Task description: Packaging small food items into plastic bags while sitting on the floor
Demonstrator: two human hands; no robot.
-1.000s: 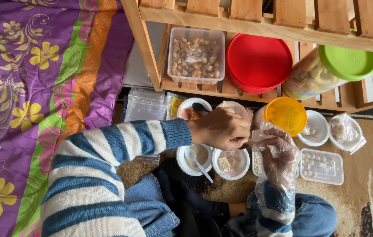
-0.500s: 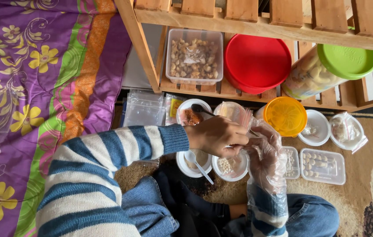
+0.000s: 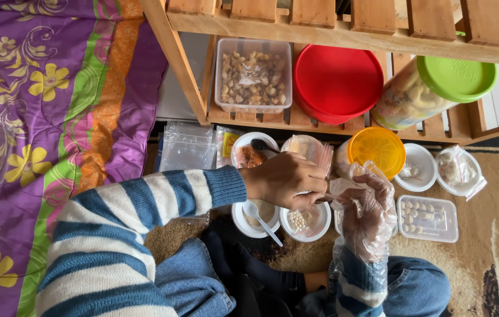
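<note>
Left hand curling closed around thin utensil handle, hovering over white bowl of pale seeds. Right hand, wearing loose clear plastic glove, fingers bent, appearing to be pinching utensil's far end; exact grip unclear. Bowl with white spoon sitting just beside, partly filled. Small lidded tub already holding pieces. Stack of empty zip bags lying untouched near wooden shelf: portioning judged partway along.

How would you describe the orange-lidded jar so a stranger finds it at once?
Find the wooden shelf. On the carpet just in front of it, below the red lid, stands the jar, beside the gloved right hand. Its translucent orange lid is the only one among white bowls.
</note>
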